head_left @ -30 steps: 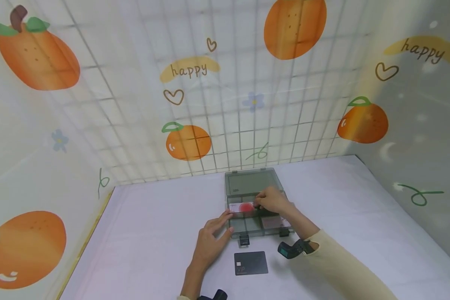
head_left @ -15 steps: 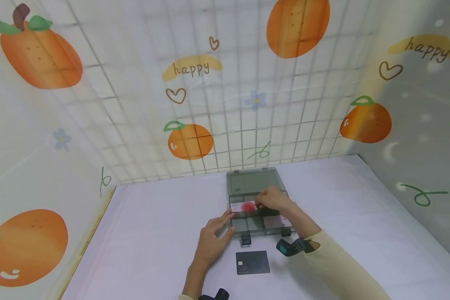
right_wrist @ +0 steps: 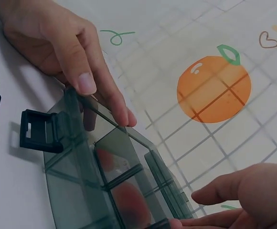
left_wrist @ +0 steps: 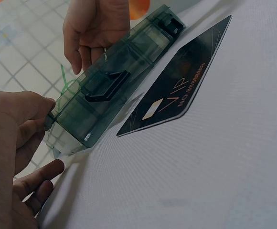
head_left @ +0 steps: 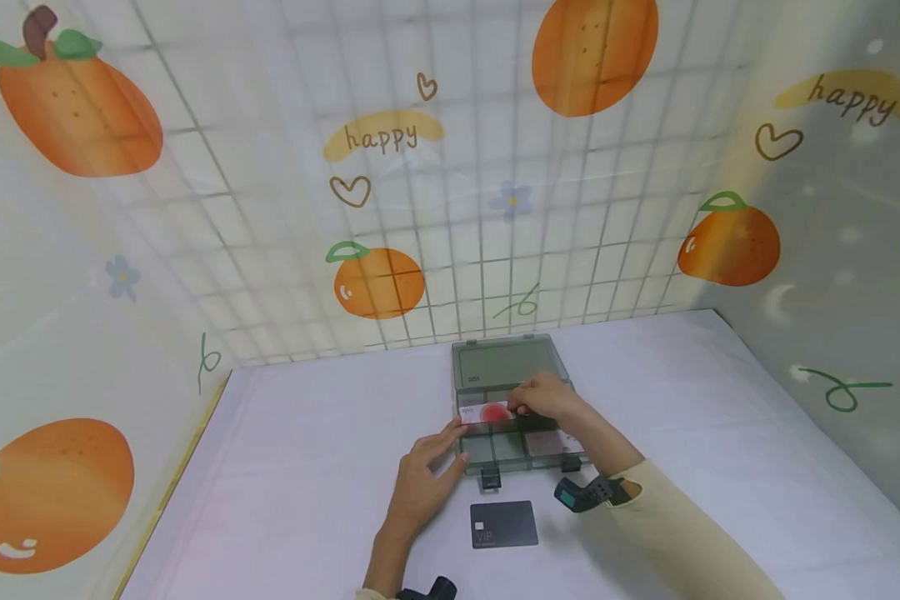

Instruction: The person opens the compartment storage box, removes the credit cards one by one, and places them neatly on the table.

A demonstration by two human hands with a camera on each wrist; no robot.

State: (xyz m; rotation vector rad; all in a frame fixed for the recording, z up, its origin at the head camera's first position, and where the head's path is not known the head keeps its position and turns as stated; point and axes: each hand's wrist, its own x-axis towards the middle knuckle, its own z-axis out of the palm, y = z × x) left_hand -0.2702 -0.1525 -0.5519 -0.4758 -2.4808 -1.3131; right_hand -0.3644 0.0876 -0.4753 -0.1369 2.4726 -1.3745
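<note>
Lower centre, black card (head_left: 504,524) reads "VIP"; backdrop (head_left: 450,179) says "happy" twice. White table (head_left: 307,467). Box (head_left: 508,367) above card; left hand (head_left: 423,477) touching it, fingers extended; right hand (head_left: 547,397) curled at red-dot card (head_left: 483,413) mid-box, grip unclear.

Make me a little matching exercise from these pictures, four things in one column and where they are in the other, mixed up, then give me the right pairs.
Things
1. VIP card
2. Box lid
3. Left hand
4. Card with the red circle

Places
A. Fingertips at the left side of the green box
B. Inside the box, next to the right hand's fingers
C. Flat on the table, nearer the person than the box
D. Open, along the far side of the box

Right pairs: 1-C, 2-D, 3-A, 4-B.
</note>
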